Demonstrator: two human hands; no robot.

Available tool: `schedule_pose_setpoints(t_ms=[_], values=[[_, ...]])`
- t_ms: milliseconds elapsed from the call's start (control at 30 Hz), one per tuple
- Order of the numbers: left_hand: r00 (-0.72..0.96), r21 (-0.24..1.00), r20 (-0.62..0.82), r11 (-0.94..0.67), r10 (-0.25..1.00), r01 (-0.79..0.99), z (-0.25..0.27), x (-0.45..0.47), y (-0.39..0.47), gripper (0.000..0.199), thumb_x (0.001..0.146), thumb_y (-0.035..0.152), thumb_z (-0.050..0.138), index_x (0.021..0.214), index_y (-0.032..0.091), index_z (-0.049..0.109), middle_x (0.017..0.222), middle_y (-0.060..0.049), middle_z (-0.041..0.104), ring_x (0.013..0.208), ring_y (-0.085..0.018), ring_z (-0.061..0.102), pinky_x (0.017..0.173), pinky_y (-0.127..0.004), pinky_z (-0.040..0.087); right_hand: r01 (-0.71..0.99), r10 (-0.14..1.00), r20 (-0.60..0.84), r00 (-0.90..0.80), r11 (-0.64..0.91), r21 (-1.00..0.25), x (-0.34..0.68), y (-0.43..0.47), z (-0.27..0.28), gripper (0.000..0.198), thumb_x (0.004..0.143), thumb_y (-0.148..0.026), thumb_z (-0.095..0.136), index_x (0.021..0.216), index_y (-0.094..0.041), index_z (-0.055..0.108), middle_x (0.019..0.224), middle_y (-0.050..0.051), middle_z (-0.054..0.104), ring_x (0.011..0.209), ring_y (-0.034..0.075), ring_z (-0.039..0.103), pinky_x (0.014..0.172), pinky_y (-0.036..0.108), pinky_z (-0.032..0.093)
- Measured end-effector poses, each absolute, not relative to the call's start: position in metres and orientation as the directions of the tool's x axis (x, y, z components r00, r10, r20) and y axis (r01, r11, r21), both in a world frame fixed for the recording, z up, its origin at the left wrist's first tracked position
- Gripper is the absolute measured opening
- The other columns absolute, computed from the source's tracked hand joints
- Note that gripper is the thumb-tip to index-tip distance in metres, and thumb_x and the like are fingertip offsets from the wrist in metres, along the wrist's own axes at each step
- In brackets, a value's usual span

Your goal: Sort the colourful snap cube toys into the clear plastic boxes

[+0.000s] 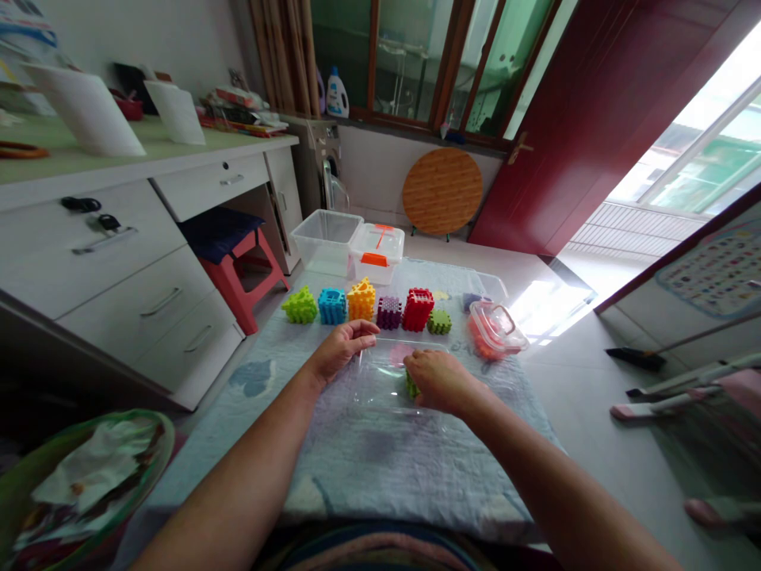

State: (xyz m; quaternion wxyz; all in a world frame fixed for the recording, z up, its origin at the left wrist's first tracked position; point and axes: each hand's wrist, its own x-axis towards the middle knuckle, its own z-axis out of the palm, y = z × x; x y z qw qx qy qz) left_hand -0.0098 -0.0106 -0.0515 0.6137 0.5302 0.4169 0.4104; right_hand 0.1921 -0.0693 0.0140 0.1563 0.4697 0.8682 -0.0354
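On blue patterned cloth (357, 468) stand colourful blocks (389, 312), a red door (535, 119) beyond.

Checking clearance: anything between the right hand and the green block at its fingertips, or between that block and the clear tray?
Nothing visible. The right hand is on the green block, which shows within the outline of the clear tray; can't tell if it touches the bottom. The row of blocks stands beyond.

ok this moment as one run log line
left hand: at clear plastic box rim | right hand: grasping green plastic block | beyond: row of six coloured plastic blocks
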Motion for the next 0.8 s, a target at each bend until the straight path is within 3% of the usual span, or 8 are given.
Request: schedule_pose_setpoints(t_ms=[633, 800], values=[[0.319, 0.992, -0.082, 0.109, 0.944, -0.066, -0.050, -0.009, -0.012, 0.031, 0.067, 0.032, 0.075, 0.093, 0.018, 0.069, 0.079, 0.000, 0.062, 0.068, -0.013, 0.050, 0.064, -0.026, 0.035, 0.824, 0.790, -0.300, -0.535, 0.567, 0.023, 0.189, -0.069, 0.015, 0.043, 0.070, -0.027, 0.078, 0.108, -0.013, 0.065, 0.107, 0.014, 0.070, 0.096, 0.027, 0.067, 0.078, 0.033, 0.052], [0.326, 0.991, -0.084, 0.112, 0.942, -0.067, -0.052, -0.009, -0.011, 0.031, 0.068, 0.032, 0.074, 0.095, 0.018, 0.069, 0.079, 0.001, 0.062, 0.069, -0.013, 0.050, 0.066, -0.026, 0.035, 0.813, 0.776, -0.244, -0.582, 0.568, -0.133, 0.203, -0.068, 0.037, 0.047, 0.072, -0.029, 0.079, 0.113, -0.015, 0.062, 0.110, 0.011, 0.069, 0.098, 0.023, 0.065, 0.081, 0.029, 0.048]])
